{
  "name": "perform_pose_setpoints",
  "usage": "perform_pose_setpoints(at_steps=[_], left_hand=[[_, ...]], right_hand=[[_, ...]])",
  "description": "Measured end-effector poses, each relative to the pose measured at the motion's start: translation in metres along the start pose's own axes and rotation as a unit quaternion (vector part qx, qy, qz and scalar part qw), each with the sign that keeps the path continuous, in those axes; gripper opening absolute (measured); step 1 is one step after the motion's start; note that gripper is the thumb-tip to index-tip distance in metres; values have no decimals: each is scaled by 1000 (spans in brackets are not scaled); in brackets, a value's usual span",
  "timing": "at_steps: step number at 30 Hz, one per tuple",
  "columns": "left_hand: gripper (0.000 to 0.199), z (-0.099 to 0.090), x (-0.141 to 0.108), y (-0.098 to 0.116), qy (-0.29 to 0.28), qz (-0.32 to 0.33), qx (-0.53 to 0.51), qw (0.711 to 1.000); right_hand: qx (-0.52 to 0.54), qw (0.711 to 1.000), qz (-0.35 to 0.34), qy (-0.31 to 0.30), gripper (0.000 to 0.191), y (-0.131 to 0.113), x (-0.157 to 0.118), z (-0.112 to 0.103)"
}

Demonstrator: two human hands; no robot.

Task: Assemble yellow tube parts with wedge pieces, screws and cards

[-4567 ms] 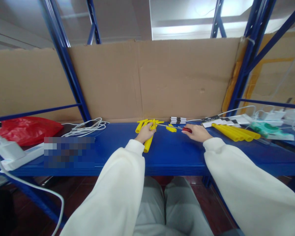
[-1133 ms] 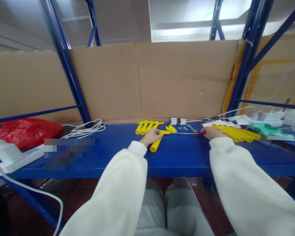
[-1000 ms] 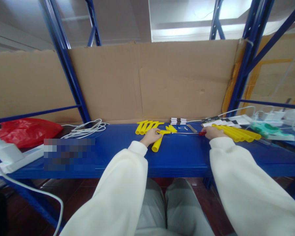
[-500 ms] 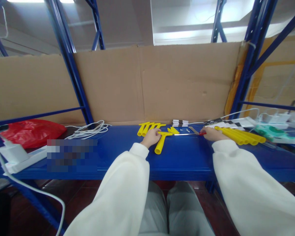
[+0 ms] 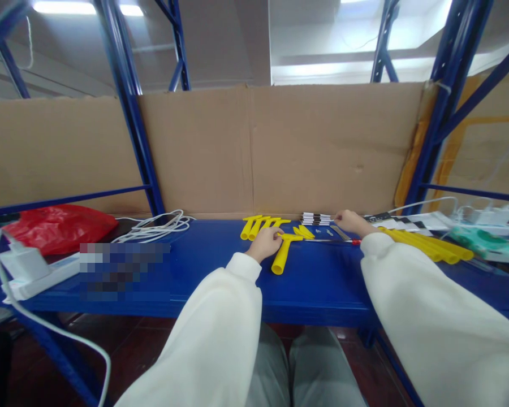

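Observation:
My left hand [image 5: 266, 244] pinches the left end of a yellow T-shaped handle [image 5: 281, 257], whose hollow round end points toward me on the blue table. To its right lies a screwdriver [image 5: 356, 242] with a red handle and thin shaft, touched by neither hand. My right hand [image 5: 351, 221] reaches farther back, fingertips closed beside a stack of black-and-white strips [image 5: 316, 219]; whatever is between them is too small to make out. Small yellow wedge pieces [image 5: 304, 232] and tiny metal screws [image 5: 328, 230] lie between the hands. A flat metal piece [image 5: 340, 233] rests just below my right hand.
Several yellow T-shaped handles [image 5: 254, 228] line up behind my left hand. Long yellow tubes [image 5: 428, 246] lie by my right forearm, near a green-and-white packet [image 5: 483, 240]. At left are coiled white cable [image 5: 161, 226], a red bag [image 5: 63, 229] and a power strip [image 5: 46, 280]. Cardboard [image 5: 280, 152] stands behind.
My right hand has let go of the screwdriver, now lying on the table, and moved back and left toward the strips. My left hand stays at the T-shaped handle. The view has shifted slightly.

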State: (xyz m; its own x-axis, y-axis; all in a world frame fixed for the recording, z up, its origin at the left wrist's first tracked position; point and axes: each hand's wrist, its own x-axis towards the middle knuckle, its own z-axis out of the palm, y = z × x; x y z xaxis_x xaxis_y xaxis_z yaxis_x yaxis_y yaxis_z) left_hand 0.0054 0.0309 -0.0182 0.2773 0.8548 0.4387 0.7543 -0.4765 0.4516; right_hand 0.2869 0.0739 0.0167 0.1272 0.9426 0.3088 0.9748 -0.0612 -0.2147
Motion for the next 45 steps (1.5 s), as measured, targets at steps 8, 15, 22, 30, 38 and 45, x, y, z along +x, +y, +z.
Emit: perform_pose_setpoints(at_steps=[8, 15, 22, 30, 38, 45], left_hand=[[36, 2, 0, -1, 1, 19, 9, 1000], [36, 4, -2, -2, 0, 24, 4, 1000], [35, 5, -3, 0, 0, 19, 8, 1000], [35, 3, -6, 6, -15, 26, -9, 1000], [38, 3, -6, 7, -18, 11, -12, 1000], [39, 2, -7, 7, -21, 12, -9, 1000]], right_hand=[[-13, 997, 62, -38, 47, -12, 33, 18], [-6, 993, 107, -45, 59, -33, 35, 18], [-15, 991, 122, -57, 55, -47, 36, 22], [-8, 988, 154, -22, 56, -49, 42, 36], [-35, 990, 133, -31, 52, -50, 39, 36], [-38, 989, 142, 19, 45, -50, 42, 42]])
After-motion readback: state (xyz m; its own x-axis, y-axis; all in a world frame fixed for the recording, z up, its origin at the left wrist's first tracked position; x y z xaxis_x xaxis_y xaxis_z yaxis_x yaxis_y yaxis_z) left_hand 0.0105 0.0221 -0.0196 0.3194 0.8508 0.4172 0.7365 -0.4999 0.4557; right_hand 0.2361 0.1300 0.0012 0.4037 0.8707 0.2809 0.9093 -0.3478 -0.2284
